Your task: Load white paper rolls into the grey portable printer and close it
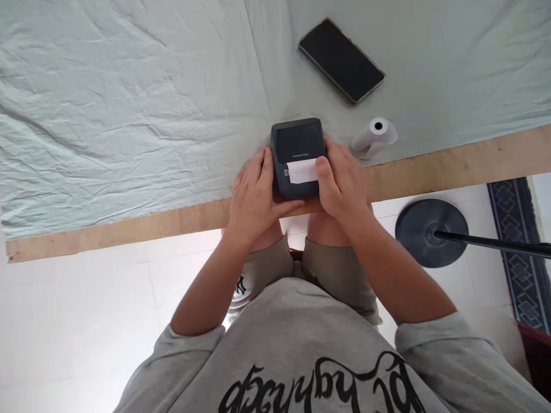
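A small black receipt printer [298,142] is at the table's front edge, between my two hands. A short strip of white paper [300,171] sticks out of its slot. My left hand [255,189] grips the printer's left side, its thumb along the front. My right hand [343,176] wraps the right side, and its thumb lies on the right end of the paper strip. Right of the printer stands a roll of white paper [373,137] with a dark core and a loose outer end. The printer's underside is hidden.
A dark-screened phone [342,60] lies on the pale green cloth [129,103] farther back. Bare wood [451,163] shows along the table's front edge. Below right, a round black stand base [431,232] with a pole rests on the tiled floor beside a patterned mat [520,246].
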The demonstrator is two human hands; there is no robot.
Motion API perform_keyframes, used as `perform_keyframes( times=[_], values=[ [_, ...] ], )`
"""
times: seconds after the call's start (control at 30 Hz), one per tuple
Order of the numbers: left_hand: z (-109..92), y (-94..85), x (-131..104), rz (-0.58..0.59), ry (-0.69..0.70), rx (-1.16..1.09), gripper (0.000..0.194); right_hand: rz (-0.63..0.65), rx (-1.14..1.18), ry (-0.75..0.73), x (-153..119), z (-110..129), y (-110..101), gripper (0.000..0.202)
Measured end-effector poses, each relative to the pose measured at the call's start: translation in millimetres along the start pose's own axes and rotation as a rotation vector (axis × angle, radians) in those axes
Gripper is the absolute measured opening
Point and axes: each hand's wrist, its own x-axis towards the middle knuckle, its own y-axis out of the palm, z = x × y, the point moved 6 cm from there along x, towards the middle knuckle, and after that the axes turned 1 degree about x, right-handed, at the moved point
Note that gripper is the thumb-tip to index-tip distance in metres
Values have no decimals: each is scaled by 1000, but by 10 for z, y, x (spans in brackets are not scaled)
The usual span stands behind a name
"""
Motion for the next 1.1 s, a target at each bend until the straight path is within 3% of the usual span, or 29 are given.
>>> perform_keyframes(
  times=[0.37, 0.7, 1.1],
  values=[
    [-21, -15, -36, -35, 47, 1, 110, -22, 4, -13, -6, 24, -33, 81],
    [14, -22, -20, -46, 27, -21, 111, 8, -10, -16, -25, 37, -12, 72],
    [-13, -79, 3, -71, 12, -74, 102, -21, -37, -3, -27, 60, -1, 85]
  ],
)
